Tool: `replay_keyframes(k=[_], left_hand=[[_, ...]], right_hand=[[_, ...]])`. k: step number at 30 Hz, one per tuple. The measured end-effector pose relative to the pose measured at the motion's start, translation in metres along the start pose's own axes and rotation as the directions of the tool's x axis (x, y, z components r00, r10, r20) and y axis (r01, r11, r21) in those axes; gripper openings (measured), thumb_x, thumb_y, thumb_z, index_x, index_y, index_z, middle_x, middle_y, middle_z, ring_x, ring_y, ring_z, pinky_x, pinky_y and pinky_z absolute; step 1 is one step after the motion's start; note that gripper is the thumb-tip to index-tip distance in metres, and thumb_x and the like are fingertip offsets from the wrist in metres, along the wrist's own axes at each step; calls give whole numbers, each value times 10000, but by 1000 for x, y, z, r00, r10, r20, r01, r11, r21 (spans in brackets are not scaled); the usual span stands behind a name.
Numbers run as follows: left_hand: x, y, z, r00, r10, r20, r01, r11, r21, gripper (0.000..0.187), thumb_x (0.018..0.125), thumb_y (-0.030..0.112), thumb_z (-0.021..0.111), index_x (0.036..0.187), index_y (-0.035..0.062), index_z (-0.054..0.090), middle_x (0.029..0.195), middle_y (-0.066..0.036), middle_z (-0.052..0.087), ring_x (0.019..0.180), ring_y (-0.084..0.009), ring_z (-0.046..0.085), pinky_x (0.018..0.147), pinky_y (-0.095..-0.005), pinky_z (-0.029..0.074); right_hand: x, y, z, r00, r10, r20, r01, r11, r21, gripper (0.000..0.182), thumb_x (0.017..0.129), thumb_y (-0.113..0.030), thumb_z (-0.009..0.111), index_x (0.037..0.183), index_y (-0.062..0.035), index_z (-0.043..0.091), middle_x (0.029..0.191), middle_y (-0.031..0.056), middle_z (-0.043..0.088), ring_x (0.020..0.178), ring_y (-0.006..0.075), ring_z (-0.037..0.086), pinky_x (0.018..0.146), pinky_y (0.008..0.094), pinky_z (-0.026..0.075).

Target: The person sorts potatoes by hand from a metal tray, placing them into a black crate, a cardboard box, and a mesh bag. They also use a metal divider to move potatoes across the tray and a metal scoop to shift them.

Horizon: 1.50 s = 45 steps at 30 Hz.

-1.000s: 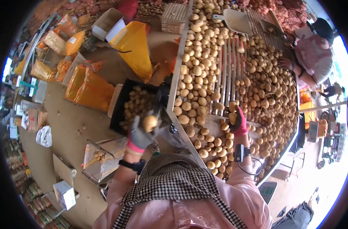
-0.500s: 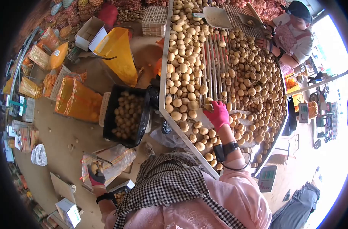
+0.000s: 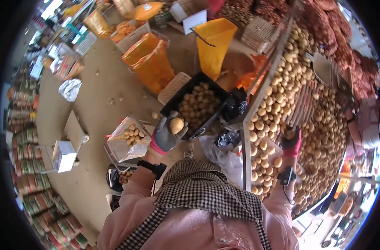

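Note:
My left hand [image 3: 165,137], in a grey-palmed glove with a pink cuff, is turned palm up with a potato [image 3: 176,126] in it. It is at the near left edge of a black crate [image 3: 190,135] partly filled with potatoes. My right hand [image 3: 291,146], gloved alike, is over the slatted sorting table [image 3: 247,158], its fingers curled round a potato [image 3: 290,134]. Many loose potatoes [image 3: 268,121] lie around it. Left of my body, an opened bag [image 3: 120,148] on a stand has several potatoes inside.
Behind the crate stand a yellow chute [image 3: 213,46] and an orange bag [image 3: 150,66]. A metal scoop [image 3: 323,68] lies on the table's far part. A co-worker's arm [image 3: 354,129] reaches in from the right. Plastic bags [image 3: 229,141] hang between crate and table.
The view has swung left. My left hand has moved from the opened bag to the black crate's edge, now with a single potato. My right hand remains over the table with a potato.

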<state>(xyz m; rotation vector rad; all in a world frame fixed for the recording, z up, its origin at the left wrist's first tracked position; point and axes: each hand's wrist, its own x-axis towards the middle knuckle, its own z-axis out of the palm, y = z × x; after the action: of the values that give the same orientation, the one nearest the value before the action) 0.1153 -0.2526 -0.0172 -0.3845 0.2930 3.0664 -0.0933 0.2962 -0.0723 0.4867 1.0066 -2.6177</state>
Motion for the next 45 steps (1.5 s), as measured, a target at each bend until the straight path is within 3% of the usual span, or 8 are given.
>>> replay_keyframes(k=[5, 11, 13, 15, 20, 25, 34, 45], left_hand=[[1, 13, -50, 984, 89, -151, -94, 995, -23, 314, 947, 143, 586, 1248, 56, 594, 1180, -145, 637, 1184, -308, 569, 1068, -436, 451], [25, 89, -79, 954, 157, -254, -160, 987, 8, 246, 912, 126, 628, 1133, 20, 643, 1111, -139, 655, 1083, -286, 611, 981, -408, 523], [59, 136, -67, 786, 614, 67, -315, 306, 898, 244, 910, 170, 646, 1106, 24, 646, 1102, -149, 653, 1092, -271, 599, 989, -422, 523], [116, 206, -61, 863, 458, -211, -455, 888, 69, 294, 903, 244, 668, 1134, 74, 606, 1151, -107, 622, 1085, -273, 590, 982, -455, 517], [195, 304, -10, 712, 580, -396, -579, 804, 137, 558, 921, 397, 646, 1365, 139, 428, 1241, -178, 563, 1146, -338, 549, 1005, -499, 486], [183, 172, -15, 998, 24, -59, 11, 846, 532, 511, 1021, 359, 436, 1428, 52, 401, 1341, -183, 525, 1243, -342, 515, 1068, -508, 407], [91, -136, 17, 664, -746, -53, 602, 492, 629, 413, 1027, 330, 458, 1342, 66, 500, 1220, -103, 629, 1107, -214, 623, 988, -350, 492], [68, -206, 58, 379, -829, -411, 896, 216, 389, 353, 977, 426, 556, 1104, 103, 617, 882, -32, 655, 674, -141, 617, 470, -206, 446]], right_hand=[[22, 6, 27, 887, -409, 212, -77, -584, -808, 506, 841, -361, 666, 1287, -156, 541, 1195, 178, 602, 1049, 377, 625, 877, 449, 529], [21, 12, 70, 969, -245, -8, -163, -621, -767, 660, 749, -404, 724, 1331, -162, 529, 1254, 237, 562, 1131, 415, 576, 966, 469, 491], [18, 17, 69, 954, -299, -5, -187, -583, -791, 669, 731, -386, 731, 1326, -155, 528, 1235, 227, 569, 1145, 408, 565, 973, 460, 488], [10, 22, 78, 942, -335, -34, -230, -568, -791, 624, 735, -358, 732, 1285, -142, 535, 1241, 227, 557, 1155, 404, 553, 974, 460, 484], [24, 26, 52, 933, -359, -23, -216, -509, -833, 769, 636, -282, 799, 1324, -164, 478, 1325, 233, 451, 1114, 441, 571, 930, 488, 510], [-9, 31, 112, 930, -304, 205, 99, -331, -938, 385, 810, -235, 712, 1146, -59, 652, 946, 166, 706, 959, 377, 664, 852, 424, 528], [-108, 130, 169, 798, -603, 3, 266, 347, -900, 391, 773, -183, 756, 1119, -48, 636, 987, 148, 649, 940, 294, 639, 828, 389, 516], [-252, 102, 29, 596, -800, 68, -325, -318, -891, 517, 800, -354, 704, 1268, -178, 573, 1375, 142, 494, 1331, 356, 396, 1088, 596, 273]])
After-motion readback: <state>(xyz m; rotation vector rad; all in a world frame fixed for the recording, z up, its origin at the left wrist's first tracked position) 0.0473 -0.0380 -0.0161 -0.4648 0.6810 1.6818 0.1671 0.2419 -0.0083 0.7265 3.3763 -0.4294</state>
